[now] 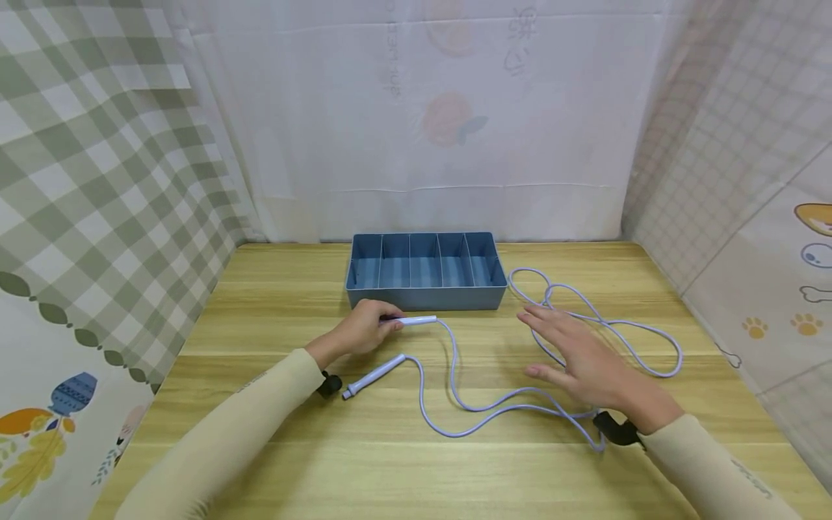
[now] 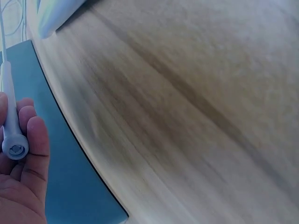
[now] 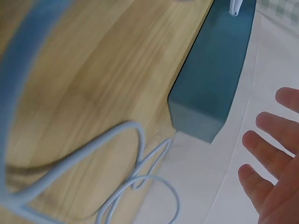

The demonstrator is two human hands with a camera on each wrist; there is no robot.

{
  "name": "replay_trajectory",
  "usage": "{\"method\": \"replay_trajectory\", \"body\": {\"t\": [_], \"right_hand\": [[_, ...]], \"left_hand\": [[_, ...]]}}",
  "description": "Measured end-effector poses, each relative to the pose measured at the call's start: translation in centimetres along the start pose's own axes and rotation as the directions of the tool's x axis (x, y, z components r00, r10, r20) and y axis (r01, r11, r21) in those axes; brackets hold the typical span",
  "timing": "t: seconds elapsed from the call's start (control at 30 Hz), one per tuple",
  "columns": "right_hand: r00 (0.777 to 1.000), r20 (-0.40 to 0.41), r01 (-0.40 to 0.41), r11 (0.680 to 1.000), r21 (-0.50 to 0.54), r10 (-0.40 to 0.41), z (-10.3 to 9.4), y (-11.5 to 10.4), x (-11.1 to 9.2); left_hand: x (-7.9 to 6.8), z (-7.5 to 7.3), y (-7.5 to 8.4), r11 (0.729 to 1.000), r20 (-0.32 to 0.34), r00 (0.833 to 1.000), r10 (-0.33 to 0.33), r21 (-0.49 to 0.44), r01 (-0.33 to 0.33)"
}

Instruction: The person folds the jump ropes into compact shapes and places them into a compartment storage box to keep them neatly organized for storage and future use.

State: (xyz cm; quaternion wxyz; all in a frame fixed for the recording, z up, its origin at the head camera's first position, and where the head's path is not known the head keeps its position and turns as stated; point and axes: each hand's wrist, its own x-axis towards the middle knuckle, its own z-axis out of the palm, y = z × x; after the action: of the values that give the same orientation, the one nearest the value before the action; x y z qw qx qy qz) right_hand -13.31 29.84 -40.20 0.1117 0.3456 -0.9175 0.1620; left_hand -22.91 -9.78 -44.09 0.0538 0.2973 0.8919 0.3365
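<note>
Your left hand (image 1: 364, 328) pinches one handle (image 1: 419, 320) of the lilac skipping rope (image 1: 453, 354), on the near side of the blue box (image 1: 425, 298), while your right hand (image 1: 578, 354) spreads open above the right-side loops (image 1: 529, 269) — likely light and limp, best held by its stiff, probably slippery handles.

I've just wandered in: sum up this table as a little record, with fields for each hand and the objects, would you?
Left hand: holds one pale lavender handle
Right hand: fingers extended, holding nothing
Second handle: lying on the table, nearer the wearer than the held one
Cord: runs from both handles, looping at the right
Box: blue-grey, five compartments, beyond the left hand
</note>
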Motion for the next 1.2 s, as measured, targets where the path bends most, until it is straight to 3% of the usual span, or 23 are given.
{"method": "replay_trajectory", "body": {"t": [0.5, 1.2], "right_hand": [[0.999, 0.009, 0.043, 0.998, 0.052, -0.043, 1.5, -2.3, 1.6], [0.982, -0.027, 0.187, 0.978, 0.093, -0.185, 3.6, -4.8, 4.7]], "left_hand": [[-0.1, -0.2, 0.3, 1.0, 0.009, 1.0, -0.028, -0.002, 0.028], [-0.4, -0.2, 0.2, 1.0, -0.004, 1.0, -0.002, -0.01, 0.002]]}}
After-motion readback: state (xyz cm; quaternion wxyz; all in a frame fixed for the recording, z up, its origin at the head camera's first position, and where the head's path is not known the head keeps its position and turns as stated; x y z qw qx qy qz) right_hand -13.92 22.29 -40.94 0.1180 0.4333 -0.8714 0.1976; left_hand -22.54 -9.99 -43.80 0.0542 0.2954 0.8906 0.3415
